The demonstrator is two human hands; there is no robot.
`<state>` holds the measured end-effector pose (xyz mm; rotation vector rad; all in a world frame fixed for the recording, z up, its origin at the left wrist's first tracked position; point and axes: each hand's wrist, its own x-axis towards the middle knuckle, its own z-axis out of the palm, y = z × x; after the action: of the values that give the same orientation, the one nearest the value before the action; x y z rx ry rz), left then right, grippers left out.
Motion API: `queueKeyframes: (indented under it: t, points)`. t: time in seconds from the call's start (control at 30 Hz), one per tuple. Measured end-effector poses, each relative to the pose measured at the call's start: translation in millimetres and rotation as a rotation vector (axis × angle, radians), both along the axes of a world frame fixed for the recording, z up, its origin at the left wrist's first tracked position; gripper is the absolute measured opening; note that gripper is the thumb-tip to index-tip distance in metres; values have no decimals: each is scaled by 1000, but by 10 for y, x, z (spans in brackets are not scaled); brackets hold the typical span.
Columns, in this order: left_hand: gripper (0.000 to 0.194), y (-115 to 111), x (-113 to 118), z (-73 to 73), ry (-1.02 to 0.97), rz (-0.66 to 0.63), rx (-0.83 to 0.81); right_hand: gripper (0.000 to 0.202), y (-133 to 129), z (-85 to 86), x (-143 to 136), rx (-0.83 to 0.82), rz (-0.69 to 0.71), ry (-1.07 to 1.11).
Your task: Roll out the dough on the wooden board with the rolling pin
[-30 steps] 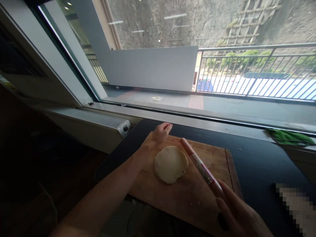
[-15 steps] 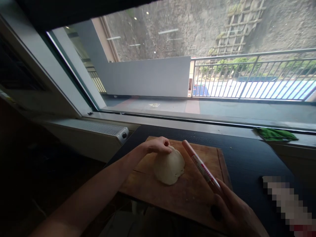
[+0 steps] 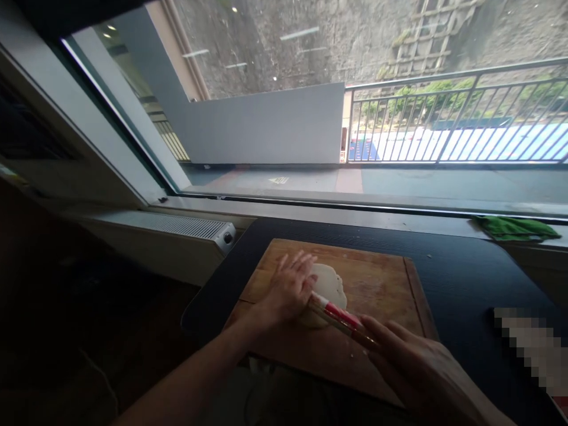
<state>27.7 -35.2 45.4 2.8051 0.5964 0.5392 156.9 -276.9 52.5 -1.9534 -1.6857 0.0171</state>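
Note:
A flat round of pale dough (image 3: pixel 331 284) lies on a wooden board (image 3: pixel 377 278). Across its lower part, slanting down to the right, is a rolling pin (image 3: pixel 339 315) with a red and white label. My left hand (image 3: pixel 290 287) rests at the pin's upper left end and over the dough's left side, its fingers stretched out; its palm hides that end of the pin. Around the lower right end of the pin my right hand (image 3: pixel 399 352) is closed.
The board sits on a dark table (image 3: pixel 461 278) beside a window sill. A green cloth (image 3: pixel 517 228) lies on the sill at the right. A radiator (image 3: pixel 190 228) is at the left. A pixelated object (image 3: pixel 530 343) lies on the table's right side.
My left hand has let go of the dough's edge and come down onto the pin's end, fingers spread. The pin has moved left and down onto the dough, which now lies flatter.

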Motion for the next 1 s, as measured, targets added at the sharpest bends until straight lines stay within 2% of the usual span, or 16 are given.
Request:
queueKeyframes:
  t: [0.1,0.23,0.3,0.37,0.53,0.6,0.67,0.8,0.87,0.93,1.0]
  points:
    - [45,62,291,-112,101,-5,3,42,-26,5,-10,-121,4,57]
    - [50,309,761,-114,189,11,-105,48,-23,57,-29,-121,-78,106]
    - [50,360,834,-116,189,14,-116,46,-10,74,-51,-112,-120,120]
    - [49,340,690,-151,155,10,-83,44,-18,59,-85,-116,-123,101]
    - [49,137,-127,-331,74,63,-9,43,-95,-119,-175,-71,-17,-26]
    - [50,89,-245,-356,63,100,-19,43,-104,-175,-188,-35,14,-64]
    - [51,101,-113,-326,65,121,-25,42,-90,-185,-176,-15,33,-83]
    - [55,233,590,-175,109,130,-111,43,-35,-122,-107,-12,-22,-105]
    - [56,280,853,-118,155,112,-171,44,-14,-109,-86,0,-67,-136]
    - [55,286,888,-109,162,112,-180,44,0,-133,-94,-8,-81,-172]
    - [53,256,680,-156,128,131,-143,45,4,-197,-135,-39,-48,-200]
